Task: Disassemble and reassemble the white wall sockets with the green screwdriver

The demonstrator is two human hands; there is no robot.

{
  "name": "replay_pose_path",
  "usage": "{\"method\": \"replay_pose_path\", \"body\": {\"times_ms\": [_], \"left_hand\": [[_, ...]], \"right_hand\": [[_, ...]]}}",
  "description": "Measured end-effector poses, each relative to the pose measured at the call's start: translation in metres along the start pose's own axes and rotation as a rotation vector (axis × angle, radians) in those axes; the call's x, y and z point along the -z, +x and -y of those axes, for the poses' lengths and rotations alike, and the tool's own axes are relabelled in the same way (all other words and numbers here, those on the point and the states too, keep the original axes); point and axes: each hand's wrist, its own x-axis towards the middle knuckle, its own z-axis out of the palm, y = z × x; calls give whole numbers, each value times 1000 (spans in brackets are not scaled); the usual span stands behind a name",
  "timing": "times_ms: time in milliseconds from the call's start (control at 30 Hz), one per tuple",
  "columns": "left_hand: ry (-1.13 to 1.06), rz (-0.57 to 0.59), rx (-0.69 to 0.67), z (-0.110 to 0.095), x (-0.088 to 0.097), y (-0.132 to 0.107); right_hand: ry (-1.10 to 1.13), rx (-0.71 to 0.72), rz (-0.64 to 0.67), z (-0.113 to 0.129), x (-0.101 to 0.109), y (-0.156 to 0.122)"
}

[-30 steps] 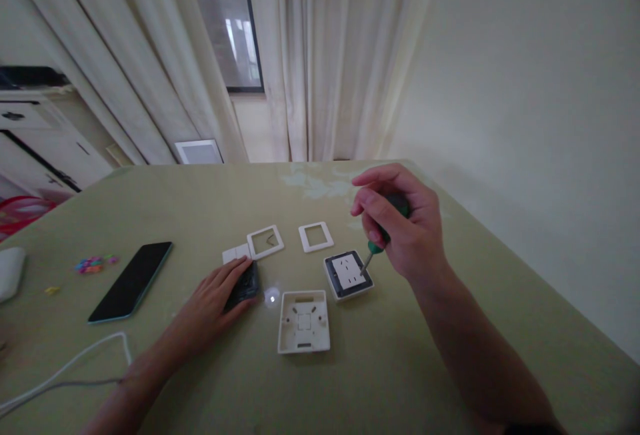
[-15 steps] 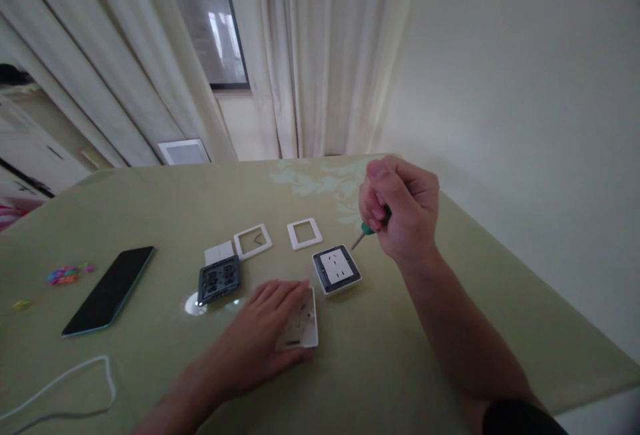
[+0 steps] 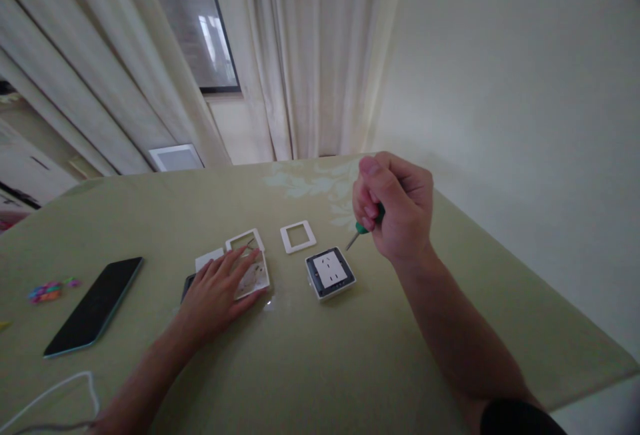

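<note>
My right hand [image 3: 397, 208] is wrapped round the green handle of a screwdriver [image 3: 353, 240], whose metal shaft points down and left. The tip is near a wall socket [image 3: 330, 271] with a white face and dark surround, set in a white box. My left hand [image 3: 215, 288] spans a white, open mounting box [image 3: 259, 276], fingers over it and thumb along its near edge. The box lies close against a white frame [image 3: 243, 235], covering part of it. Under my left hand, a dark socket module [image 3: 187, 285] is mostly hidden.
A second white frame [image 3: 286, 240] lies behind the socket, and a white plate [image 3: 209, 257] by my left fingers. Further left are a black tablet or phone [image 3: 95, 305], small colourful pieces [image 3: 50, 291] and a white cable [image 3: 55, 388]. A wall [image 3: 500, 121] borders the table's right.
My left hand has slid the white mounting box left and away from me, up to the frame and dark module. My right hand still holds the screwdriver; the view has shifted slightly.
</note>
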Motion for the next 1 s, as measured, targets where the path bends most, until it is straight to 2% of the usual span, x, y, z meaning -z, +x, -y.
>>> {"method": "replay_pose_path", "body": {"times_ms": [167, 367, 433, 500, 567, 700, 767, 800, 833, 900, 1000], "left_hand": [[15, 36, -6, 20, 3, 5], [20, 66, -32, 54, 3, 13], [19, 50, -51, 55, 7, 16], [-1, -17, -82, 39, 12, 18], [-96, -70, -126, 5, 16, 23], [-423, 60, -149, -88, 6, 47], [-582, 134, -114, -123, -3, 62], [-608, 138, -107, -134, -7, 67], [-634, 145, -107, -141, -9, 70], [-669, 159, -132, -139, -8, 68], [-706, 176, -149, -115, 2, 42]], "right_hand": [[55, -7, 18, -2, -2, 1], [65, -3, 15, -1, -1, 1], [49, 6, -1, 1, -1, 1], [53, 8, -14, 2, -2, 1], [84, 3, -16, 1, -4, 1], [149, -16, 9, -6, -10, 0], [158, -33, 24, -10, -10, -3], [158, -44, 32, -12, -10, -5], [155, -56, 43, -13, -9, -6], [137, -90, 72, -15, -7, -10], [131, -176, 118, -22, -9, -16]]}}
